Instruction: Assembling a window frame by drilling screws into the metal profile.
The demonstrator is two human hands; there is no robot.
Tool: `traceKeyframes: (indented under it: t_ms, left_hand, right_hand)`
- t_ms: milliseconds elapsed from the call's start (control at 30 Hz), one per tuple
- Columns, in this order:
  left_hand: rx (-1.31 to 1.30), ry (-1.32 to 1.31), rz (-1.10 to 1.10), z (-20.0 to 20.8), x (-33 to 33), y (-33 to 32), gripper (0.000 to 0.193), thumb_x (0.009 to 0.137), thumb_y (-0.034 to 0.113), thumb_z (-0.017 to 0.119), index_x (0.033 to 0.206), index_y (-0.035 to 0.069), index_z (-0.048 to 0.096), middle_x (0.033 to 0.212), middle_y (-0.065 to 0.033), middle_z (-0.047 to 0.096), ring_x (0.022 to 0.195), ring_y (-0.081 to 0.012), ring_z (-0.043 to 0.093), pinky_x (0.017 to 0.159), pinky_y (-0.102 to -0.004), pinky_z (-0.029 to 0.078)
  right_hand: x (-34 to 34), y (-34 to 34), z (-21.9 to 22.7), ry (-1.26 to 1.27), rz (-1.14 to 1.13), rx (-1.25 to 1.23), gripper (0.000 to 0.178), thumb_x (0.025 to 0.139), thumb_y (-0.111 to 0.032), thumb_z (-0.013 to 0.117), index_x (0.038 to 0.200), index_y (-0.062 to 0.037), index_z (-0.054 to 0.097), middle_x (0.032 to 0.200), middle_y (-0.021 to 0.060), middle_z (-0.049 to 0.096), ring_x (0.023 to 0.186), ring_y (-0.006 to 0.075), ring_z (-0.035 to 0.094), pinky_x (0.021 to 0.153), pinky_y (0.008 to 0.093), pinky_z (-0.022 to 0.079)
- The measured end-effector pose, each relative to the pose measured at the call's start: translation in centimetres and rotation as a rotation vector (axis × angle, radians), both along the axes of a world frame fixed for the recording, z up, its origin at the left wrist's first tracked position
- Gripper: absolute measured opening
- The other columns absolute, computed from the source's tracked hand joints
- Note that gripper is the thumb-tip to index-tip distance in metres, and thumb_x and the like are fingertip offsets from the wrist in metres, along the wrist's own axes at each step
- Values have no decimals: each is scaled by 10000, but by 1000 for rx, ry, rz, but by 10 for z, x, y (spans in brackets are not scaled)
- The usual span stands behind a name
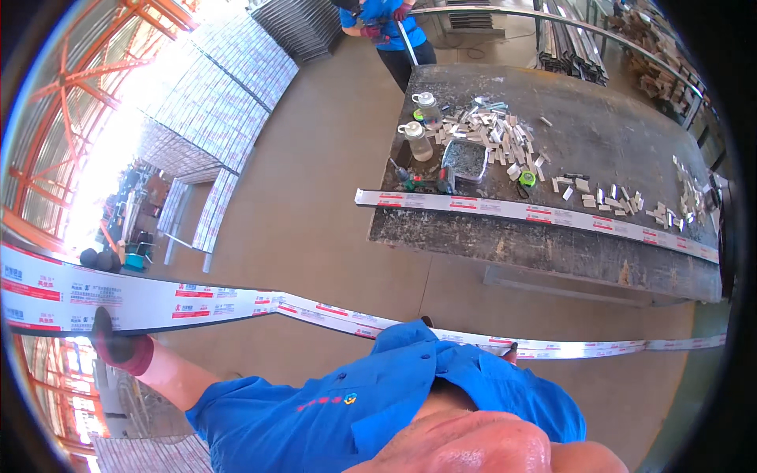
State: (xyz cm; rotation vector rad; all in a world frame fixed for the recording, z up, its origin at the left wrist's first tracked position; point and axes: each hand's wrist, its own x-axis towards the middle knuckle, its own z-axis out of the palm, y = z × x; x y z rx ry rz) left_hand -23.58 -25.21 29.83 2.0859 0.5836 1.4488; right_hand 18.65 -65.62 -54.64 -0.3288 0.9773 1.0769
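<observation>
A long, narrow profile [236, 303] covered in white film with red print stretches across in front of my body, from the far left edge to the right. My left hand [120, 347], in a dark-palmed, maroon-cuffed glove, grips its left end, with the thumb on the near face and dark fingertips over the far edge. Of my right hand [511, 353] only a small part shows, against the profile near my chest; the rest is hidden behind my blue shirt. A similar film-covered profile [540, 214] lies along the near side of the dark worktable [457, 232].
On the table are small metal offcuts [505, 134], a tub of bits [465, 160], a cordless drill [426, 183], a green tape measure [527, 179] and two clear jugs [416, 142]. Stacked profiles [213, 94] stand left. Beyond the table a co-worker [394, 35] holds another long profile.
</observation>
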Motion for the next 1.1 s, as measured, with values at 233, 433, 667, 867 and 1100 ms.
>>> traceKeyframes:
  t_ms: [233, 433, 667, 867, 1100]
  left_hand:
    - [34, -15, 34, -9, 2, -35, 807, 966, 356, 590, 1588, -100, 351, 1508, -272, 541, 1419, -392, 519, 1218, -506, 364]
    - [21, 6, -89, -11, 33, -45, 778, 986, 345, 593, 1579, -102, 360, 1497, -269, 545, 1397, -388, 531, 1200, -516, 382]
    - [-35, -8, 220, -109, 27, -19, 642, 952, 154, 703, 1501, -69, 457, 1452, -216, 583, 1328, -336, 582, 1132, -459, 465]
    - [-365, -9, 89, -237, 88, 7, 713, 870, 22, 760, 1515, -27, 459, 1380, -177, 632, 1307, -291, 596, 1156, -440, 439]
    - [-675, 0, 28, -424, 73, 50, 757, 867, 4, 816, 1533, 2, 457, 1396, -119, 632, 1323, -240, 577, 1153, -398, 439]
  right_hand:
    - [26, 6, -21, -36, 4, -10, 788, 955, -739, 515, 1517, -189, 545, 1560, 97, 561, 1425, 394, 502, 1203, 621, 350]
    - [62, -18, -33, -79, 13, -56, 756, 960, -722, 520, 1495, -190, 570, 1541, 91, 583, 1412, 389, 521, 1198, 611, 366]
    - [79, -42, -46, 32, 201, -275, 530, 935, -632, 656, 1256, -211, 685, 1198, 78, 697, 1062, 320, 637, 888, 512, 516]
    - [143, -131, -123, -546, 238, -256, 595, 983, -650, 590, 1332, -172, 533, 1255, 81, 592, 1046, 269, 582, 892, 458, 473]
    - [100, -142, 9, -324, 269, -587, 730, 1054, -599, 470, 1624, -155, 364, 1665, 132, 412, 1525, 344, 390, 1235, 515, 287]
